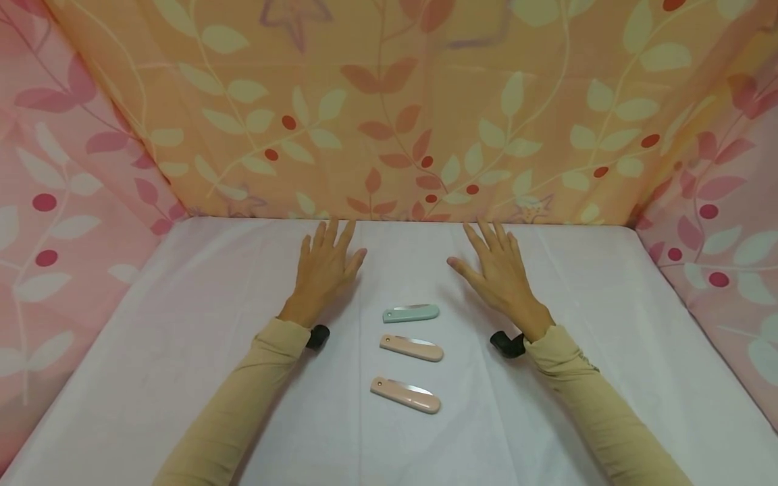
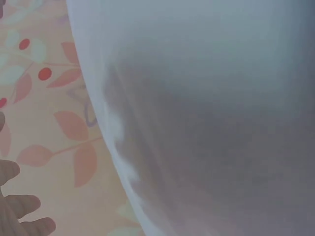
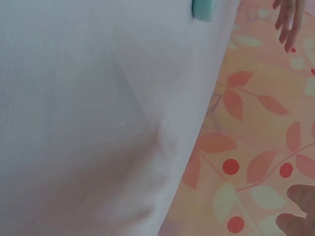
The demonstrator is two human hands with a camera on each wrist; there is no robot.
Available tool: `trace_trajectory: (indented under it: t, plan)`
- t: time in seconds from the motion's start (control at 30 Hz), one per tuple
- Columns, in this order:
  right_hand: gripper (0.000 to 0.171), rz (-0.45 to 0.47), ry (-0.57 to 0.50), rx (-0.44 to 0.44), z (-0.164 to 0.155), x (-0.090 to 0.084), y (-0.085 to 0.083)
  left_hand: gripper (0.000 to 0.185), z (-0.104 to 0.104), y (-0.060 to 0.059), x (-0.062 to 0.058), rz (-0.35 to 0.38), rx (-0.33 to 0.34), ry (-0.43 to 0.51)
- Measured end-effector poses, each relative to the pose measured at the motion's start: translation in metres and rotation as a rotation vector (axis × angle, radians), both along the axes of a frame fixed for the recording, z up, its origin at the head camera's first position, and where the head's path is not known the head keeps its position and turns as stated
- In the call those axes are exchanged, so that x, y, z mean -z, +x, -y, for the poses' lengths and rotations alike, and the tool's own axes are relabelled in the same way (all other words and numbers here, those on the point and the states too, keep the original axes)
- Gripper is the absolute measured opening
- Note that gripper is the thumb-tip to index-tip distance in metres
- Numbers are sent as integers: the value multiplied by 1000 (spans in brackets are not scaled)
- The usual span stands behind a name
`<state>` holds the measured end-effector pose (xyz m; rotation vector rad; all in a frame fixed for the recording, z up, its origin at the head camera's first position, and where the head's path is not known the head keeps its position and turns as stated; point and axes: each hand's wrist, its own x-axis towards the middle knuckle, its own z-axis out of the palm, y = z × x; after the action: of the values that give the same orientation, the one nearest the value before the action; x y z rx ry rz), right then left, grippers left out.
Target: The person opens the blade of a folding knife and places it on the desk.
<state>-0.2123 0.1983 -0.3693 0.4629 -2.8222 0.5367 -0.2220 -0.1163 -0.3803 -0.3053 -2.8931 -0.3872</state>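
Observation:
Three folded pocket knives lie in a column on the white-covered table between the forearms. The mint green knife [image 1: 410,313] is farthest back, a beige knife [image 1: 411,347] lies in the middle, and a pinkish beige knife [image 1: 405,395] is nearest. Silver blade edges show along their handles. My left hand [image 1: 323,270] is spread over the table, left of the green knife and beyond it, holding nothing. On the other side my right hand [image 1: 500,273] is spread likewise, also holding nothing. In the right wrist view one end of the green knife [image 3: 204,10] shows at the top.
A white cloth [image 1: 182,378] covers the table. Behind its far edge hangs an orange leaf-patterned curtain [image 1: 389,135], with pink patterned cloth [image 1: 55,223] on the left and more pink cloth [image 1: 723,236] on the right. Black wrist camera mounts [image 1: 508,344] sit at both cuffs.

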Motion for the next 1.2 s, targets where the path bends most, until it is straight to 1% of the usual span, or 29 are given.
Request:
trace_trajectory:
  t: [0.2,0.43,0.6,0.8,0.97,1.07,1.2]
  plan:
    - [75,-13,-30,-31,3,1,7,65,-6,7,0,19,10,0]
    - [72,-28,-21,-43,5,5,14,64,-15,17,-2,89,30,-3]
    - [74,10,-31,-44,7,6,20,63,-19,23,-4,107,56,30]
    - [73,41,-28,-65,9,6,30,63,-23,29,-3,96,126,74]
    - [73,74,-32,-81,11,7,36,62,-25,34,-3,99,157,69]
    - [74,100,-34,-89,13,9,39,61,-27,37,-3,122,170,70]
    - [74,114,-29,-98,16,10,41,60,-29,39,-1,139,209,75]
